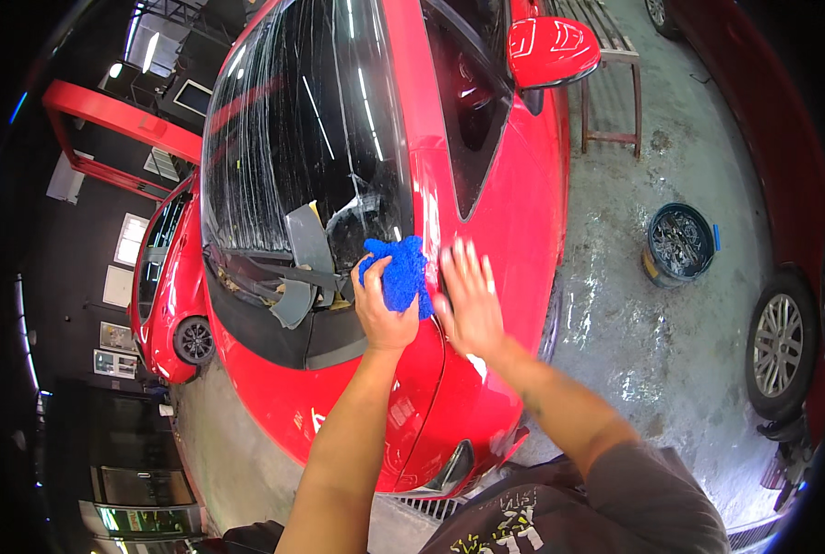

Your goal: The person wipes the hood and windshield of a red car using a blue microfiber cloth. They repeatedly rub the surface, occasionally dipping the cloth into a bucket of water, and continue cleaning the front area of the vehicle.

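Head view: one blue cloth (401,277) at the near right corner of the windshield (283,157)

Bunched up, the cloth sits where the windshield's near right edge meets the red pillar (431,198), partly over the glass; it is too crumpled to show a clear long axis. It lies between the two hands, with the left the nearer. The left hand (382,305) pinches it, fingers curled along its left side and thumb on its near right. The right hand (470,300) is just right of the cloth, off the windshield and over the red bodywork (523,222), its fingers stretched out flat. It is blurred, and I cannot tell whether the palm presses on the paint.

At the windshield's base, left of the cloth, lie torn grey pieces (311,242), at least two, overlapping too much for an exact count. One red side mirror (553,51) stands right of the windshield. Farther right are one slatted metal stand (611,46) and, nearer, one dark bucket (660,263). Three red cars show: the one carrying the windshield, a second car (168,319) to its left and a darker car (791,185) far to its right. One red beam (122,120) is left of the windshield.
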Available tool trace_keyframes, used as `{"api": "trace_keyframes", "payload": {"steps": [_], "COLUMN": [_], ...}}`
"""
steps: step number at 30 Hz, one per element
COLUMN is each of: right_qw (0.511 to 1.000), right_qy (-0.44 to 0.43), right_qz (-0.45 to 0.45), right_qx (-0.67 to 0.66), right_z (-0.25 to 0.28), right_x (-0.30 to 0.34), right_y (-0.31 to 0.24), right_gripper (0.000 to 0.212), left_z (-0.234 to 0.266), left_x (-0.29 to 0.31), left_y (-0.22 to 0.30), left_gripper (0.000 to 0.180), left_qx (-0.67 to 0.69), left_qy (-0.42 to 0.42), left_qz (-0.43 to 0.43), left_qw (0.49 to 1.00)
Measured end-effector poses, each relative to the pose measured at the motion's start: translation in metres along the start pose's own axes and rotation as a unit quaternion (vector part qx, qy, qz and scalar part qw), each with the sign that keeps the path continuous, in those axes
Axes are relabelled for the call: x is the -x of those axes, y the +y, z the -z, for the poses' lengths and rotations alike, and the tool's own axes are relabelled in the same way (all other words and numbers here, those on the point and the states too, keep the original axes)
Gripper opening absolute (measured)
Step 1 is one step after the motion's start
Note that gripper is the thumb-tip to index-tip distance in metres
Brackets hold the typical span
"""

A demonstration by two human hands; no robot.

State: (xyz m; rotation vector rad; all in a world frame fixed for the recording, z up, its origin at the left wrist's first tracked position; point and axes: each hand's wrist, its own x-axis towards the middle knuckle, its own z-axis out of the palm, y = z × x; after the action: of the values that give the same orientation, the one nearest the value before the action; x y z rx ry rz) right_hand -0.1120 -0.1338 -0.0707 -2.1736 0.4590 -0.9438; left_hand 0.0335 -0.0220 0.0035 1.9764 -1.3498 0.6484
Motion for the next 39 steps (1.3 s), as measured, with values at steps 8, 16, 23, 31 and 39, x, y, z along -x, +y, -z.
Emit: {"api": "trace_keyframes", "payload": {"steps": [8, 16, 23, 31, 39], "right_qw": [0.993, 0.999, 0.992, 0.977, 0.977], "right_qy": [-0.105, 0.009, -0.083, -0.179, -0.162], "right_qz": [-0.035, -0.028, 0.027, 0.060, 0.084], "right_qx": [0.042, 0.013, 0.090, 0.102, 0.109], "right_z": [-0.008, -0.004, -0.001, -0.002, 0.002], "right_x": [0.100, 0.002, 0.025, 0.098, 0.082], "right_y": [-0.033, -0.018, -0.014, 0.009, 0.015], "right_gripper": [0.075, 0.075, 0.075, 0.072, 0.073], "left_z": [0.008, 0.001, 0.002, 0.003, 0.005], "left_x": [0.000, 0.002, 0.008, 0.008, 0.006], "left_y": [0.001, -0.004, -0.010, -0.008, -0.008], "left_gripper": [0.069, 0.067, 0.062, 0.065, 0.062], "left_qx": [-0.005, 0.017, 0.039, 0.063, 0.060], "left_qy": [-0.002, 0.010, 0.037, 0.046, 0.056], "left_qz": [0.016, 0.014, 0.017, 0.059, 0.051], "left_qw": [1.000, 1.000, 0.998, 0.995, 0.995]}}
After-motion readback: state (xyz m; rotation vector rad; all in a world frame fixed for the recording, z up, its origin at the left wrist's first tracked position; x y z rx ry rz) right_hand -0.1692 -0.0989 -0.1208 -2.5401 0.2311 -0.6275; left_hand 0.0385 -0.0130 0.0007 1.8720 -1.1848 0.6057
